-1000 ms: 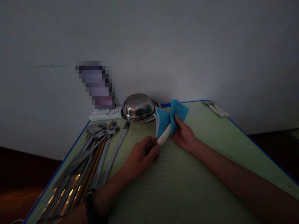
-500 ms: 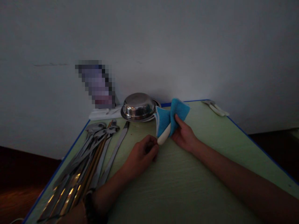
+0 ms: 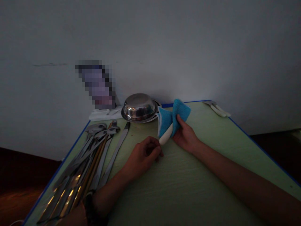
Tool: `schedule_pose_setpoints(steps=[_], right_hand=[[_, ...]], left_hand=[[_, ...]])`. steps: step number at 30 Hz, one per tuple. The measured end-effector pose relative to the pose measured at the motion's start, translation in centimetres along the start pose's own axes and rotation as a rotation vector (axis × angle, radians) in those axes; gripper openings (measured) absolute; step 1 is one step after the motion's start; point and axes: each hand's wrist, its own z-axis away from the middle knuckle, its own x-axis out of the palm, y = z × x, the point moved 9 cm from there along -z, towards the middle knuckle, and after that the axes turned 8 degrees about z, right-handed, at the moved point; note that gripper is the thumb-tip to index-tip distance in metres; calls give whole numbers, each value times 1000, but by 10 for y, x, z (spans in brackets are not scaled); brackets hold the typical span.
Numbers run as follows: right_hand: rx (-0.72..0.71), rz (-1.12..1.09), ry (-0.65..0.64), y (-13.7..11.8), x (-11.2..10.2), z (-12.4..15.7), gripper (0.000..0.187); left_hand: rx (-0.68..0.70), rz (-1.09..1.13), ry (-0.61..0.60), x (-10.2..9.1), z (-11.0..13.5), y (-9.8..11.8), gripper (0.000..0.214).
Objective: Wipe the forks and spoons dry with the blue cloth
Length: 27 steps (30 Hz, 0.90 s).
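Observation:
My right hand [image 3: 185, 135] is closed on a folded blue cloth [image 3: 182, 111] with a pale edge, its thumb pressed on the front. The cloth wraps round a utensil whose rounded white handle [image 3: 166, 135] sticks out at the lower left; its other end is hidden, so its kind does not show. My left hand [image 3: 144, 153] has its fingers curled, with the fingertips at the end of that handle. Left of this hand lie a knife [image 3: 117, 147] and a bunch of metal spoons and forks [image 3: 94, 135] with chopsticks [image 3: 100, 155] among them.
An upturned metal bowl [image 3: 139, 106] rests over a plate at the table's back edge. Beside it a blurred-out screen [image 3: 97, 86] leans on a white base [image 3: 104, 113]. White-handled scissors [image 3: 218, 110] lie at the back right corner. A wall [image 3: 164, 47] rises behind the green table [image 3: 188, 188].
My left hand's fingers have shifted slightly to the right, and another fingertip shows beyond the thumb. The cloth and handle have barely moved in my right hand.

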Motion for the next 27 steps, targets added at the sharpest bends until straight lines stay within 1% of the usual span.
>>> schedule_pose_setpoints(steps=[5,9,14,19,22,24,27], right_hand=[[1,-16,-7,-1,2,1,17],[-9,-11,-4,-1,2,1,15],[30,0,-6,1,2,2,15],[57,15,-25,2,5,3,17],[61,30,-26,2,6,4,17],[47,56,-42,2,8,5,16],[-10,126,-81,0,11,7,14]], left_hand=[[8,-2,-18,1,0,-1,9],[30,-12,-52,4,1,2,10],[67,-3,-87,7,3,5,15],[66,-1,-73,7,2,2,13],[73,-32,-63,6,2,4,16],[70,-61,-47,4,2,5,19],[47,-75,-38,4,2,6,19]])
